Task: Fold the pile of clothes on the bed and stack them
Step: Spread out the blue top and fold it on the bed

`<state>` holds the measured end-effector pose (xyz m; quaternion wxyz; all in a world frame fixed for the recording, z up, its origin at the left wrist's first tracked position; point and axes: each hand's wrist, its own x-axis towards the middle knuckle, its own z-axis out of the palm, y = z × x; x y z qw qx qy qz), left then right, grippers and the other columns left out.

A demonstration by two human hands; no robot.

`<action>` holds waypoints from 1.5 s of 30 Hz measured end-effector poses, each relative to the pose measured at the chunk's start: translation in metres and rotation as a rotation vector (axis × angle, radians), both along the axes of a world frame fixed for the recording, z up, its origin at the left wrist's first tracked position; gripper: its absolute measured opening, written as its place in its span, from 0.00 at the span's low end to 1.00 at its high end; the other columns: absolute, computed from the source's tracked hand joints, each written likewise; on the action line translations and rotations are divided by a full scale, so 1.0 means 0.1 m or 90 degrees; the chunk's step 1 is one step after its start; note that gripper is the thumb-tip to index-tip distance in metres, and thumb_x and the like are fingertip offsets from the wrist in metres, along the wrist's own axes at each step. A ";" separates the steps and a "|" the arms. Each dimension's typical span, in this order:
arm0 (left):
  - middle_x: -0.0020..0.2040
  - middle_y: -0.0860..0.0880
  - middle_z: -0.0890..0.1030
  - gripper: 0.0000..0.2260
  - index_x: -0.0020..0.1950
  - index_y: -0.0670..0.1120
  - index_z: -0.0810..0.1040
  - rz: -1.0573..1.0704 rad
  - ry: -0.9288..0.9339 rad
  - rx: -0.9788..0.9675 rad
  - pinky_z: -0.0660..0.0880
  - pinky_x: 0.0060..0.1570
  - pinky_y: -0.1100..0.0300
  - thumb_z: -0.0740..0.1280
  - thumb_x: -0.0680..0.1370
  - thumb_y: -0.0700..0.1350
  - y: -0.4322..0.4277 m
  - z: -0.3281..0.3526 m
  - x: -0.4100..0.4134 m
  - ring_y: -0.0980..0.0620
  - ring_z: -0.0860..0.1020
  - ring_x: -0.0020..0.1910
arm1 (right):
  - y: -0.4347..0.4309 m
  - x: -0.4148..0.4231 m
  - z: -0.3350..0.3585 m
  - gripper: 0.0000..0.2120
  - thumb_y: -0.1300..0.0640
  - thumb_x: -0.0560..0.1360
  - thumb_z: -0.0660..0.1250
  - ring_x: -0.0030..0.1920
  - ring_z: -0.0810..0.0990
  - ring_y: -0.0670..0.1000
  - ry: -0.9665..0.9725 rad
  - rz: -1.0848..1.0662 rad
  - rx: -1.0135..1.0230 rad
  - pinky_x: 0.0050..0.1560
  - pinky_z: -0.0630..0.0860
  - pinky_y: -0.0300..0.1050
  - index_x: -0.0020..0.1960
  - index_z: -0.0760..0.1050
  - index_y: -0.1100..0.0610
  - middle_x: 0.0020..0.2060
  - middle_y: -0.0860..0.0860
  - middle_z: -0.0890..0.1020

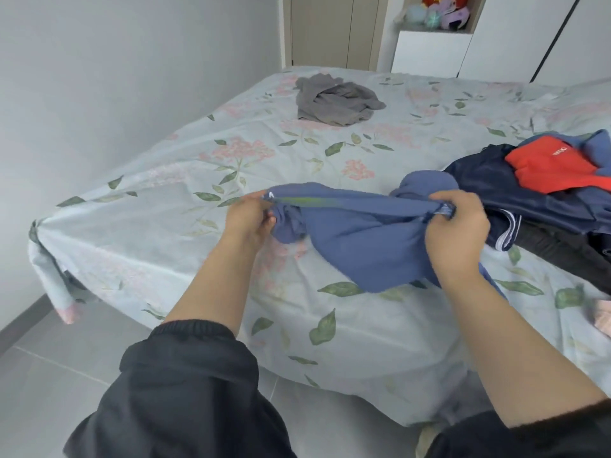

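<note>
The left hand (246, 219) and right hand (458, 233) pinched a crumpled blue fabric garment (363, 239) taut above the floral-sheeted bed (231, 153); the dark clothes pile (529, 190) and crumpled grey garment (334, 102) lay unfolded, nothing stacked.

Clothes pile (496, 186) partly beyond the right frame edge.

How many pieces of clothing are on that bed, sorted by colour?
Blue: 2, the held blue garment and what looks like a separate blue piece at the far right
Grey: 1, grey garment
Navy: 1, navy garment
Red: 1, red garment
Black: 1, black garment
Total: 6 visible; more may be hidden.
</note>
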<state>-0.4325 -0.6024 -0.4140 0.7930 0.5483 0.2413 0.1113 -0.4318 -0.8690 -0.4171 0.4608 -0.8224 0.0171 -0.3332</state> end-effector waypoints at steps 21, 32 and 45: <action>0.43 0.43 0.82 0.08 0.42 0.41 0.81 -0.063 -0.164 0.898 0.71 0.48 0.51 0.63 0.76 0.38 -0.39 -0.18 -0.09 0.40 0.74 0.48 | 0.11 -0.12 0.15 0.12 0.62 0.70 0.60 0.30 0.65 0.46 0.530 0.576 -0.292 0.34 0.62 0.42 0.28 0.71 0.57 0.26 0.48 0.68; 0.44 0.47 0.79 0.10 0.51 0.45 0.78 -0.500 0.008 1.059 0.64 0.42 0.58 0.61 0.79 0.50 -0.56 -0.25 -0.09 0.44 0.76 0.51 | -0.06 0.09 -0.13 0.22 0.52 0.76 0.64 0.61 0.74 0.54 0.419 0.276 -0.584 0.55 0.70 0.47 0.69 0.68 0.50 0.61 0.51 0.76; 0.69 0.44 0.72 0.28 0.74 0.48 0.64 -0.383 -0.074 0.921 0.64 0.66 0.54 0.68 0.76 0.49 -0.59 -0.18 -0.08 0.44 0.66 0.68 | -0.29 0.19 -0.02 0.17 0.51 0.73 0.69 0.62 0.71 0.59 0.322 0.146 -0.538 0.59 0.67 0.49 0.56 0.76 0.60 0.65 0.59 0.71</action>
